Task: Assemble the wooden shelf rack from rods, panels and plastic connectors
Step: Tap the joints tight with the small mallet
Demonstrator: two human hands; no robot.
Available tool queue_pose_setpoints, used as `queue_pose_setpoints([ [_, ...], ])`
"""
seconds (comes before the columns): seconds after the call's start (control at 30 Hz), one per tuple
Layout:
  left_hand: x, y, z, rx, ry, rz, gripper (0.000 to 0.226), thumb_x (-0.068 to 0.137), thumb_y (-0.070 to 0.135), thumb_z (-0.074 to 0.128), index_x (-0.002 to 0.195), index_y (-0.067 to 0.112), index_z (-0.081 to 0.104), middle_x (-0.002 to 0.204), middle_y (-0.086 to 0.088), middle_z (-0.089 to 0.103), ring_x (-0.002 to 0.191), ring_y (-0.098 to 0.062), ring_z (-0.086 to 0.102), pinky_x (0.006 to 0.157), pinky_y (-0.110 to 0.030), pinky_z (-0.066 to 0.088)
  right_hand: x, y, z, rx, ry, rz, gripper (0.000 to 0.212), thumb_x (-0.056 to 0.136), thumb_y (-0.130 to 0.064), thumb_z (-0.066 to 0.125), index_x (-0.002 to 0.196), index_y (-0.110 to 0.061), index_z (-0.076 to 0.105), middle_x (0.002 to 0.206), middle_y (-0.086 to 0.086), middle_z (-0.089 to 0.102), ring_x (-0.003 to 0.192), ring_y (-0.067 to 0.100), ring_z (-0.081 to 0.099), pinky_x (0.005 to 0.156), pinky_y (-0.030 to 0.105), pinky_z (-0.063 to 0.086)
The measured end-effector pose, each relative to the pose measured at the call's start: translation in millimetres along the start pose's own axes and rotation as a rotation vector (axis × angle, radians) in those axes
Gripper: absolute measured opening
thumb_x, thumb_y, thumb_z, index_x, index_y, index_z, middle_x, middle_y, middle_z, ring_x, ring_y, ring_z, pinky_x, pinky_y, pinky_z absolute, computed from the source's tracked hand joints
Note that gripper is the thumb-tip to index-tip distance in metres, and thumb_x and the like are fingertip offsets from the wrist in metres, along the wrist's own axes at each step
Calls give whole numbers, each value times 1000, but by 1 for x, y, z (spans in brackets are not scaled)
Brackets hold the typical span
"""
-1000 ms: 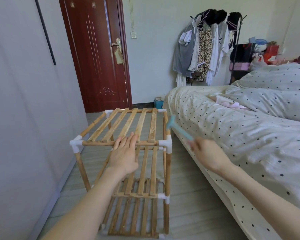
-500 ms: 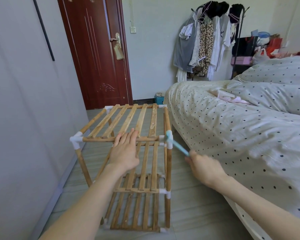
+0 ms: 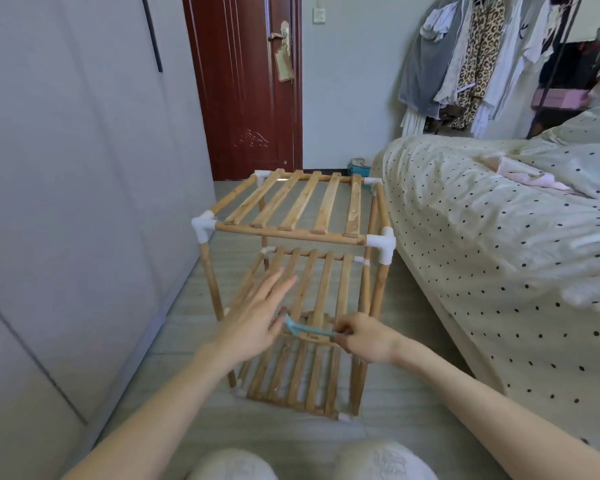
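Right hand [image 3: 364, 337] pinches handle of small light-blue plastic hammer [image 3: 303, 328]; left hand [image 3: 257, 320], fingers straight, hovers before three-tier wooden slatted shelf rack [image 3: 291, 233].

Soft daylight; blurred, bowed edges

Shelf rack [image 3: 291, 233] hemmed by wall [image 3: 66, 168] left, bed [image 3: 499, 237] right, open floor [image 3: 187, 341] in front.

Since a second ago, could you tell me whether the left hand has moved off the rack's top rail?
Yes. The left hand has left the top front rail and now hovers lower, nearer the person.
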State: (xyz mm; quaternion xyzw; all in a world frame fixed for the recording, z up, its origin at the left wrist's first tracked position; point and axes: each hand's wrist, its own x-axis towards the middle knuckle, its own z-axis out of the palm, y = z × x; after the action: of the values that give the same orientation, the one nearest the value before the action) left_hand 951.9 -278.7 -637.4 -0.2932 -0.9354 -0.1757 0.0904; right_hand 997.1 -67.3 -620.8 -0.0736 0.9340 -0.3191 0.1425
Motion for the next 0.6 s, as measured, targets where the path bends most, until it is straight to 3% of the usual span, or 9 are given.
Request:
queue_pose_setpoints([
  [0.1, -47, -20, 13, 34, -46, -7, 50, 94, 35, 53, 140, 23, 40, 145, 3, 41, 138, -13, 30, 115, -36, 21, 21, -30, 24, -39, -112, -71, 20, 97, -24, 48, 103, -13, 64, 70, -5, 50, 58, 4, 43, 53, 16, 33],
  [0.2, -79, -44, 20, -52, 4, -110, 29, 92, 28, 58, 116, 13, 63, 112, -6, 66, 106, -23, 58, 90, -27, 38, 45, -59, 46, -60, -172, -120, 21, 96, -27, 49, 85, -19, 65, 62, -7, 50, 53, 5, 42, 49, 16, 32],
  [0.23, -87, -54, 22, -73, 19, -169, 25, 92, 25, 58, 110, 11, 66, 104, -8, 69, 98, -26, 61, 85, -29, 40, 54, -68, 55, -63, -172, -134, 25, 97, -27, 49, 78, -20, 64, 60, -7, 51, 52, 5, 43, 49, 16, 32],
  [0.3, -105, -78, 34, -124, 8, -313, 20, 92, 23, 57, 105, 11, 67, 97, -10, 70, 91, -30, 63, 79, -33, 43, 75, -79, 74, -77, -159, -138, 30, 99, -28, 43, 82, -16, 65, 67, -2, 57, 56, 7, 49, 52, 18, 36],
  [0.37, -130, -107, 55, -178, -56, -492, 19, 93, 24, 55, 107, 14, 63, 99, -6, 70, 94, -29, 62, 77, -35, 44, 97, -83, 99, -173, -141, -139, 30, 100, -30, 38, 98, -13, 63, 88, 7, 63, 79, 18, 59, 67, 28, 42],
  [0.47, -179, -153, 94, -270, -81, -752, 4, 92, 21, 54, 94, 24, 53, 87, 0, 68, 78, -26, 61, 70, -33, 46, 132, -74, 149, -295, -202, -133, 34, 101, -31, 34, 121, -11, 52, 122, 14, 59, 112, 31, 55, 87, 32, 43],
  [0.53, -212, -181, 120, -297, -88, -943, 11, 92, 21, 55, 87, 25, 47, 82, -3, 65, 67, -24, 57, 67, -36, 49, 151, -60, 192, -333, -309, -106, 41, 102, -32, 32, 133, -9, 43, 135, 15, 50, 122, 31, 49, 97, 34, 41],
  [0.6, -242, -206, 145, -272, -107, -1083, 13, 91, 19, 57, 83, 20, 47, 84, -7, 63, 78, -27, 59, 71, -39, 49, 164, -42, 237, -403, -410, -92, 47, 102, -33, 31, 142, -11, 32, 143, 14, 43, 128, 29, 43, 101, 33, 37],
])
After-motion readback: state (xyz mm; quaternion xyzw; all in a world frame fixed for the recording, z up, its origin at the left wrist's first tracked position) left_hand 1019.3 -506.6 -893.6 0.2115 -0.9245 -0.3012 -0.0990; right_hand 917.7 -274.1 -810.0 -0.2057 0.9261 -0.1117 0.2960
